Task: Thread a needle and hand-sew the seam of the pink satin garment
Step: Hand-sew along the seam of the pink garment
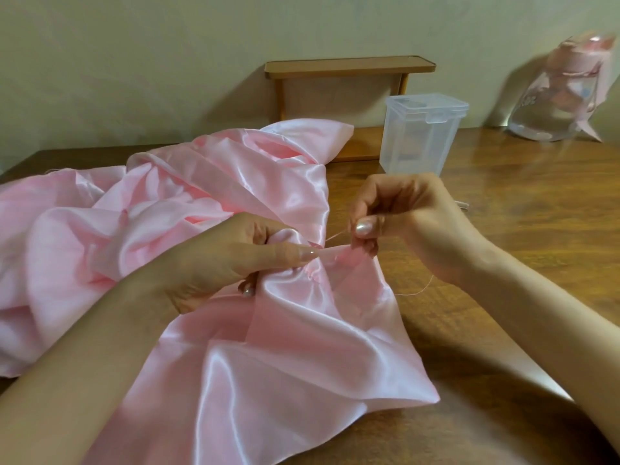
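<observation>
The pink satin garment [167, 209] lies crumpled across the left and middle of the wooden table [503, 182]. My left hand [228, 260] grips a fold of it at the seam edge, thumb laid along the fold. Just to the right, my right hand [396, 213] pinches something thin between thumb and fingers, right above the seam; the needle itself is too small to make out. A fine pink thread [419, 289] runs from the seam and loops below my right wrist.
A clear plastic lidded box [419, 135] stands behind my right hand. A small wooden shelf [345, 67] sits against the wall. A clear bottle with a pink top [550, 105] stands at the back right. A small metal object [464, 205] peeks out behind my right hand.
</observation>
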`<state>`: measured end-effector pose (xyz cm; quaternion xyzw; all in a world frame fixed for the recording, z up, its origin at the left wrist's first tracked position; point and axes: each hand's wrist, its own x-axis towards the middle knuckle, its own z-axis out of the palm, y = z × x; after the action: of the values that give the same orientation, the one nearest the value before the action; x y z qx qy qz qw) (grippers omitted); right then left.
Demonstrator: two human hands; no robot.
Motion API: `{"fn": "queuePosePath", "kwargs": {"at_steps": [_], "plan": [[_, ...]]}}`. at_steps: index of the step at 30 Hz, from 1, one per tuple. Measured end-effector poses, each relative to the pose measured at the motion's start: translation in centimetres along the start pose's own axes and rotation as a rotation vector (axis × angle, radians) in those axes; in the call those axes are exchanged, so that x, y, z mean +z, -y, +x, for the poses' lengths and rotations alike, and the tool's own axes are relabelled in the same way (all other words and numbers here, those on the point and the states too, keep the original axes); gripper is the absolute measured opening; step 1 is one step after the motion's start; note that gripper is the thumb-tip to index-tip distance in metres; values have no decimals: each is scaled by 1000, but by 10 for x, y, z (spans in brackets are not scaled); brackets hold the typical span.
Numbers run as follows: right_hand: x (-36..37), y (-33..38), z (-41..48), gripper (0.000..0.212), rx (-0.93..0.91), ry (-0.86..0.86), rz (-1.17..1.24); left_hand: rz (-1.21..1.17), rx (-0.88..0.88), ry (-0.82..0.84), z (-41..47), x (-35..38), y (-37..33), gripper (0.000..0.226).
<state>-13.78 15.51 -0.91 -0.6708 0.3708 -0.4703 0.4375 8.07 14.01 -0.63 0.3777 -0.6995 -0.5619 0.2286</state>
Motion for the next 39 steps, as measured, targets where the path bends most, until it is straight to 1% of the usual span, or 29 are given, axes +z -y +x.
{"fn": "queuePosePath", "kwargs": {"at_steps": [2, 5, 7, 9, 13, 14, 18, 21, 25, 26, 29, 32, 39], "plan": [[-1, -2, 1, 25, -83, -105, -149, -14, -12, -14, -1, 0, 0, 68], [-5, -5, 2, 29, -153, -246, -300, -3, -21, -52, -1, 0, -2, 61], [-8, -7, 2, 26, -176, -307, -350, -11, -24, -63, -1, -1, -1, 61], [-9, -8, 2, 19, -201, -351, -408, -16, -28, -60, -1, -2, -2, 57], [-11, -7, 1, 13, -232, -400, -463, -6, -21, -39, -2, -2, -3, 33], [-11, -7, 1, 12, -229, -411, -459, -3, -21, -37, -2, -1, -4, 30], [-16, -8, 2, 10, -222, -460, -462, -4, -32, -56, -3, -2, -5, 34], [-19, -8, 2, 13, -244, -490, -480, -13, -26, -53, -3, -2, -6, 32], [-23, -9, 3, 16, -273, -511, -505, 4, -27, -62, -4, -2, -9, 49], [-23, -9, 3, 16, -277, -517, -514, 6, -32, -64, -5, 0, -11, 47], [-24, -12, 3, 19, -285, -531, -541, 4, -43, -57, -6, 2, -13, 29], [-25, -12, 4, 21, -326, -560, -610, 13, -56, -59, -3, 4, -15, 31], [-34, -12, 3, 12, -339, -651, -641, -78, -37, -54, -4, 10, -22, 26]]}}
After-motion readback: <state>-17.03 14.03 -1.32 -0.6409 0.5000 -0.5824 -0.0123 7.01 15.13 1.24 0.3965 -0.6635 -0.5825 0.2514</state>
